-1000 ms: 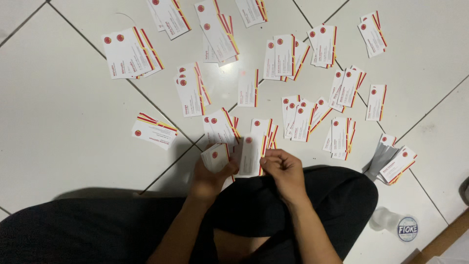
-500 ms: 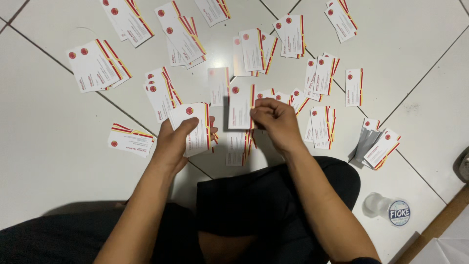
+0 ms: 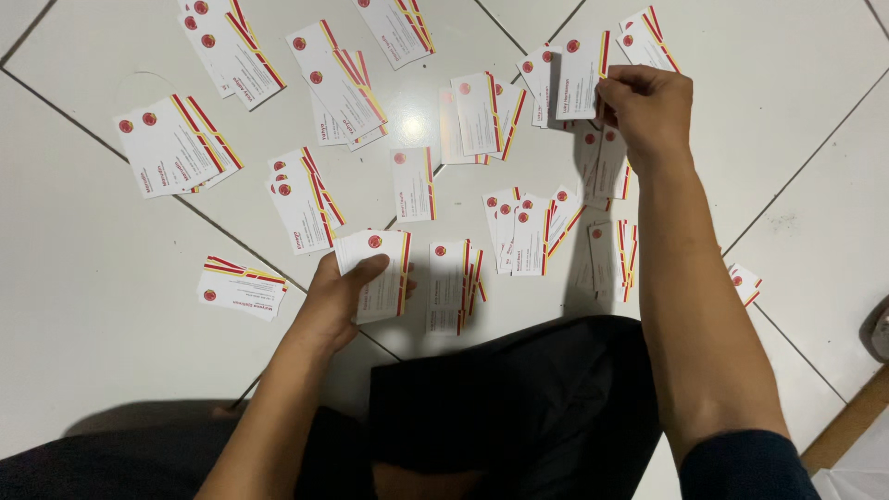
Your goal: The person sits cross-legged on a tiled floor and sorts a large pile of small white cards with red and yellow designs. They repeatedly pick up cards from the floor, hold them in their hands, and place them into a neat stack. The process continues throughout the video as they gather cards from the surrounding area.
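My left hand (image 3: 335, 301) grips a stack of white cards with red and yellow stripes (image 3: 380, 275), thumb across the top card, low over the tiled floor (image 3: 74, 278). My right hand (image 3: 648, 106) is stretched out to the upper right and pinches a single card (image 3: 582, 74) by its right edge, above a small pile of cards (image 3: 602, 171). Several other piles of the same cards lie spread over the tiles, one (image 3: 454, 282) right beside the stack in my left hand.
Card piles sit at the far left (image 3: 171, 143), upper middle (image 3: 338, 83) and bottom left (image 3: 239, 287). My legs in dark trousers (image 3: 500, 407) fill the lower part. A wooden edge (image 3: 847, 421) shows at the bottom right. Dark grout lines cross the tiles.
My right hand has carried a single card away from the stack, out to the upper right. My left hand has stayed in place with the stack.
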